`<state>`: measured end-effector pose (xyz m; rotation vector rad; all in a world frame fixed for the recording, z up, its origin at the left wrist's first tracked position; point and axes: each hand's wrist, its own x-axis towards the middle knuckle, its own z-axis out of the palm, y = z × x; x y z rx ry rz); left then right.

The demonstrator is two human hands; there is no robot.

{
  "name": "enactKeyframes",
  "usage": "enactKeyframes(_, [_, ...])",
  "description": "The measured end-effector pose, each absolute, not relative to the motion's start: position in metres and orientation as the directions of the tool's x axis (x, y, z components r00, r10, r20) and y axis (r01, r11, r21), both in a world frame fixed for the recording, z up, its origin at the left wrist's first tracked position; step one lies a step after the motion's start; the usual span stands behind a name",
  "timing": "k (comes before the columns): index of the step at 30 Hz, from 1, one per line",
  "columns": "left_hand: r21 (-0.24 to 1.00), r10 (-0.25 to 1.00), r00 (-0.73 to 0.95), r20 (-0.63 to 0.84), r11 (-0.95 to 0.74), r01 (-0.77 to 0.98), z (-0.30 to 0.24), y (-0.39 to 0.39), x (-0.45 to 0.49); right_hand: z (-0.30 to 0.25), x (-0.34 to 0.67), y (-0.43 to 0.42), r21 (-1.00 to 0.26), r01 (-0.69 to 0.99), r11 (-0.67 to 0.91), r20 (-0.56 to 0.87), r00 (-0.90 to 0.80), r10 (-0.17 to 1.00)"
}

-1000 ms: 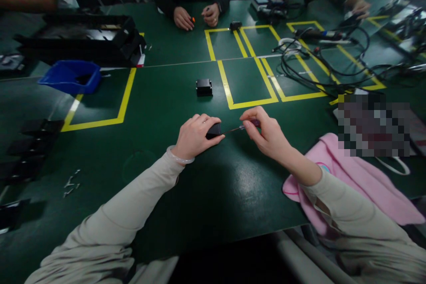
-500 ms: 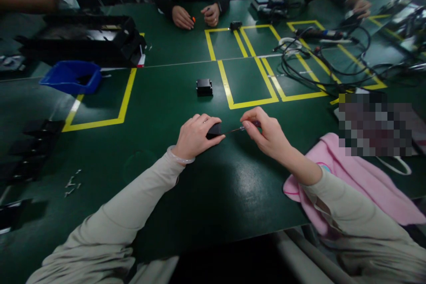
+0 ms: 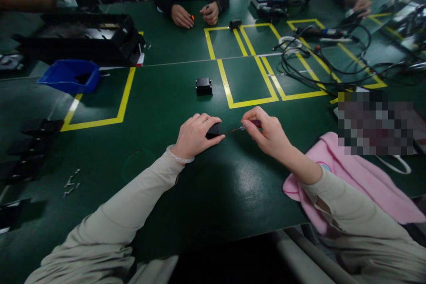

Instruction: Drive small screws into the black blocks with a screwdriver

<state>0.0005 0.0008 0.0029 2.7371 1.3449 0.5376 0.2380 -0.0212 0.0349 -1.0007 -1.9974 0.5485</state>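
My left hand (image 3: 196,136) is closed around a small black block-shaped part (image 3: 214,130) on the green table, thumb and fingers on its sides. In my right hand (image 3: 264,129) is a screwdriver (image 3: 255,123), pinched by its handle between thumb and fingers. Its thin shaft points left, and the tip reaches the right side of the black part; the exact point of contact is too small to make out. Beyond my hands another black block (image 3: 204,86) with small metal bits at its sides stands on the table.
Small screws (image 3: 70,183) lie at the left, near a row of black parts (image 3: 29,146). A blue bin (image 3: 71,75) and a black tray (image 3: 76,40) stand farther back. A pink cloth (image 3: 353,173) is by my right arm; cables (image 3: 328,77) spread behind it. Co-workers sit opposite.
The handle of the screwdriver shows slightly more in my right hand. Both hands and the black part hold nearly the same place.
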Motion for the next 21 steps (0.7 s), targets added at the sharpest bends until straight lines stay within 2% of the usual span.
enactKeyframes(21, [0.194,0.784,0.556,0.276,-0.612,0.766,0.0039,0.0007,0.0018,0.0357,0.2383,-0.0212,-0.653,0.477,0.588,0.48,-0.341,0.809])
